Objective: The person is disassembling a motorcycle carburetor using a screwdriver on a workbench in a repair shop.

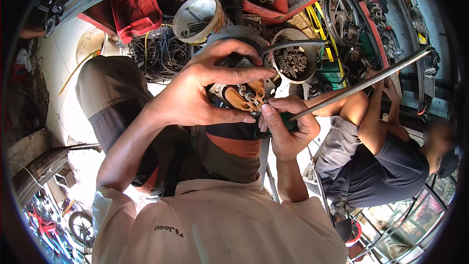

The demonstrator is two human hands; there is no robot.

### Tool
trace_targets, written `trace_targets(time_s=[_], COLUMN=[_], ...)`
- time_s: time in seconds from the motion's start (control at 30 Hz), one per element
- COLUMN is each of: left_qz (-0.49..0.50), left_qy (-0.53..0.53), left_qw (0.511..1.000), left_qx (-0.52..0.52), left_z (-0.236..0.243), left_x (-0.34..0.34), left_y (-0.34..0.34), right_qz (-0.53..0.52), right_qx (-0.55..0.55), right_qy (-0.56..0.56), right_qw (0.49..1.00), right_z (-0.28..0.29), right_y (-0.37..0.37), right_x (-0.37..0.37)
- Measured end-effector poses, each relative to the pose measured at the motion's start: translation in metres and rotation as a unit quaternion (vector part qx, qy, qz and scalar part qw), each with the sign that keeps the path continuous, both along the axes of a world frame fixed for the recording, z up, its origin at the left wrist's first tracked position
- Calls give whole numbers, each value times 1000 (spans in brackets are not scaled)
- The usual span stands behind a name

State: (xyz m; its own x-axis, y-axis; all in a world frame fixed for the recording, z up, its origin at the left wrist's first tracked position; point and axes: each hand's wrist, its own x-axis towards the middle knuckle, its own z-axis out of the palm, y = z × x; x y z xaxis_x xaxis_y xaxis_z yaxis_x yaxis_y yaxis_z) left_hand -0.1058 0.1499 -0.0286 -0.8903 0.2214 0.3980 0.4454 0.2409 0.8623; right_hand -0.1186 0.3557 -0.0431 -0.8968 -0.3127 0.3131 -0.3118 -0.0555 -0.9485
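My left hand [188, 90] is wrapped round a round metal motor part [242, 98], thumb and fingers on opposite sides of its rim. Inside it sits a tan-orange plastic piece with metal contacts, which looks like a brush holder. A black cable [293, 44] runs off beyond my left fingertips toward the right. In my right hand [288, 129] lies a screwdriver [361, 83], its green handle mostly hidden in the palm and its long shaft pointing to the upper right. The right thumb and forefinger meet at the motor part's edge; whether they pinch something small there I cannot tell.
Beyond my knees stand a white bucket [198, 17], a tub of small metal parts [294, 61] and a red bin [137, 12]. Tangled cables [166, 51] lie at the left. Another person [381, 161] crouches at the right, near the screwdriver's shaft.
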Motion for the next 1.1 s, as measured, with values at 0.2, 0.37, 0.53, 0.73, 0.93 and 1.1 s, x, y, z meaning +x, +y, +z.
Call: trace_targets(time_s=[0.2, 0.37, 0.53, 0.73, 0.93, 1.1], left_qz=[2, 6, -6, 3, 180, 398], left_qy=[0, -6, 19, 33, -3, 102], left_qw=[1000, 1000, 1000, 999, 983, 911], left_qx=[9, 15, 14, -16, -30, 39], left_z=[-4, -4, -4, 5, 6, -20], left_x=[1, 3, 2, 7, 37, 74], left_y=[0, 0, -2, -6, 8, 47], right_qz=[-4, 46, 42, 31, -17, 29], right_qx=[11, 43, 39, 58, 3, 18], right_qy=[-4, 78, 102, 111, 11, -5], right_qw=[1000, 995, 993, 992, 1000, 999], right_z=[-6, -1, -2, -1, -1, 1], right_y=[6, 0, -4, -5, 4, 5], right_x=[4, 5, 8, 7, 3, -4])
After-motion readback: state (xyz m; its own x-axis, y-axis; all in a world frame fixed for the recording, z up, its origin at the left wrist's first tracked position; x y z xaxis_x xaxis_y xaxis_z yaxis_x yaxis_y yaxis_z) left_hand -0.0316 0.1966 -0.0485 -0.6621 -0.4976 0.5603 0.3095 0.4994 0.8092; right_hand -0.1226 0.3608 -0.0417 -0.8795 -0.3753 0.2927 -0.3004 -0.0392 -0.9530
